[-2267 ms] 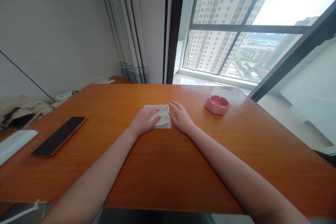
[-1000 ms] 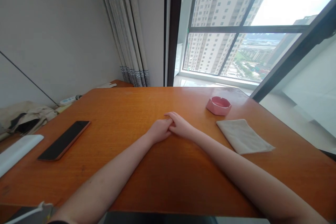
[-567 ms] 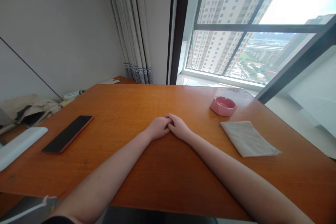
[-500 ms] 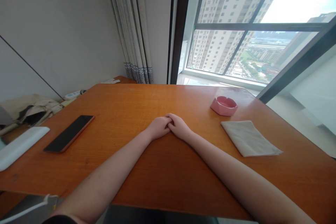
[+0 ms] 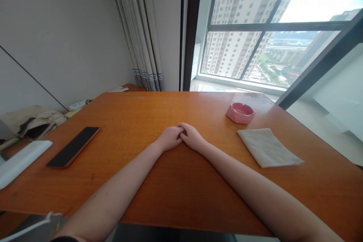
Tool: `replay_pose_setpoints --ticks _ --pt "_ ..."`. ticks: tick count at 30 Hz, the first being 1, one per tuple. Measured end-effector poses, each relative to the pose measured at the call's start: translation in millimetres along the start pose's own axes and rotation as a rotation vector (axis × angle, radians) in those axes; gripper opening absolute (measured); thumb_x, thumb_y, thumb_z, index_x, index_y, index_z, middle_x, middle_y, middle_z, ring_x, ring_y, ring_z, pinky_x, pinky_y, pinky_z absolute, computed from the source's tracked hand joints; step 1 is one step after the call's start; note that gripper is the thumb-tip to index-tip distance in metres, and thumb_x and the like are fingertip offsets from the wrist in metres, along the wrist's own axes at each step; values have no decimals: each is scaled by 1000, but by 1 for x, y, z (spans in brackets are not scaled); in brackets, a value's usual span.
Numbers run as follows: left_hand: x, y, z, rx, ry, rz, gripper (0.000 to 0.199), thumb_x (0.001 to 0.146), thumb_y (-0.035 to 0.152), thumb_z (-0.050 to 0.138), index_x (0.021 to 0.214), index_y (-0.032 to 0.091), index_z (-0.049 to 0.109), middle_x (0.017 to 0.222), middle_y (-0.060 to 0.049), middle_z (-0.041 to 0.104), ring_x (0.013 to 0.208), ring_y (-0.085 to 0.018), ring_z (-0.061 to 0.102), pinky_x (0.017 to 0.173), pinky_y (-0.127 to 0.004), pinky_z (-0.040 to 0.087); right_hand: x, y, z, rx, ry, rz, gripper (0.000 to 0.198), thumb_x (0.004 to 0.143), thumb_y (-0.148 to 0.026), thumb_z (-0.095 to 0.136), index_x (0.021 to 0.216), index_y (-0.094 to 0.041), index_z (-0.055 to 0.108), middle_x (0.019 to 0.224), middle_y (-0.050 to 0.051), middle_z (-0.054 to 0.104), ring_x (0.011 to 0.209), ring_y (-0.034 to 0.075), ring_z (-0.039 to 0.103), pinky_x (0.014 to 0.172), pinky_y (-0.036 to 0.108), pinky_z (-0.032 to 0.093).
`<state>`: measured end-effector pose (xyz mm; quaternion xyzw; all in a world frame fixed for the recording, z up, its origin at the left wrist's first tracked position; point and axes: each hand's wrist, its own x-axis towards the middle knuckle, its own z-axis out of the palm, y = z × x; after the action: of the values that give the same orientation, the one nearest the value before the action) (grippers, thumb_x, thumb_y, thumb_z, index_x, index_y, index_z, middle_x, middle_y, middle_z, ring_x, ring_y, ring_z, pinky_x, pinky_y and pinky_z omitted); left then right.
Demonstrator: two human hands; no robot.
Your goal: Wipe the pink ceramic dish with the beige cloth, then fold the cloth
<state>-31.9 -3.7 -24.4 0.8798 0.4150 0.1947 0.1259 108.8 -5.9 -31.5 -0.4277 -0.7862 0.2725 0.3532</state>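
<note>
My left hand [image 5: 170, 138] and my right hand [image 5: 193, 136] are clasped together on the wooden table [image 5: 170, 109], both resting near its middle. Their fingers are closed and folded into each other, the right fingers lying partly over the left ones. No object shows between them, and some fingertips are hidden in the clasp. To the right of my right hand lies a folded pale cloth [image 5: 268, 148]. Behind the cloth stands a pink ashtray [image 5: 240, 114]. A smartphone [image 5: 74, 147] with a dark screen and reddish edge lies flat, left of my left hand.
A white rounded object [image 5: 25, 162] lies at the table's left edge. Beyond that side are crumpled fabric [image 5: 42, 121] and a power strip [image 5: 79, 104]. A white cable [image 5: 31, 228] hangs at the lower left. A curtain [image 5: 141, 38] and a large window [image 5: 272, 30] stand behind the table.
The camera view has shifted and tilted slightly. My hands stay clasped in the same place, and the things on the table have not moved.
</note>
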Motion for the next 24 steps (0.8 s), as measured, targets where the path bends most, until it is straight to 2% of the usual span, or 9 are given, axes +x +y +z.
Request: replay_pose_setpoints --ticks 3,5,8,9,11,14,16,19,24 --pt "0 -1 0 -26 1 9 20 75 16 49 90 18 62 93 -7 68 85 -21 62 74 -29 48 0 -1 2 -11 -13 -9 32 71 -8 45 97 -18 60 96 6 66 92 19 60 87 35 46" --pt "-1 -2 0 -66 14 -1 22 77 17 49 95 18 60 90 -5 66 81 -19 61 73 -29 48 1 0 -4 -72 8 -54 37 71 -9 44 104 -19 58 104 7 65 99 20 58 95 39 42" --pt "-2 -6 -2 -167 97 -27 31 80 22 48 111 19 53 91 -3 62 75 -15 58 73 -29 48 4 8 -35 -347 237 -111 52 70 -7 43 120 -21 50 126 8 53 122 23 44 111 52 17" --pt "-3 -9 -3 -202 133 -36 34 82 24 48 115 19 50 94 -4 60 77 -14 56 73 -29 48 5 14 -50 -470 357 -88 55 71 -7 42 124 -22 47 133 9 47 128 24 37 111 56 9" --pt "-3 -14 -4 -260 192 -59 36 83 26 47 118 19 47 101 -6 57 83 -14 55 73 -28 48 2 29 -83 -693 533 18 57 73 -9 44 130 -20 41 140 12 38 133 29 26 107 62 5" --pt "-4 -19 -4 -300 217 -85 33 85 27 45 117 19 47 106 -8 54 89 -15 54 70 -27 49 -11 54 -122 -913 632 235 55 79 -21 47 133 -15 36 142 18 33 133 35 21 102 66 9" --pt "-4 -21 -4 -290 210 -74 32 85 26 45 117 19 47 108 -7 54 91 -15 54 73 -28 49 -21 66 -136 -972 611 357 48 82 -29 47 127 -14 42 134 19 42 127 36 30 100 64 14" --pt "-5 -19 -4 -263 196 -44 30 85 26 46 114 20 49 110 -7 54 93 -16 54 78 -30 49 -31 78 -145 -1003 455 499 37 82 -37 47 108 -11 54 108 19 58 106 33 47 97 57 23" --pt "-7 -17 -8 -242 185 -29 22 84 23 45 104 19 55 108 -8 55 96 -17 54 84 -33 49 -32 86 -151 -1006 387 585 24 81 -31 48 91 -11 56 86 16 62 86 28 54 85 43 36"
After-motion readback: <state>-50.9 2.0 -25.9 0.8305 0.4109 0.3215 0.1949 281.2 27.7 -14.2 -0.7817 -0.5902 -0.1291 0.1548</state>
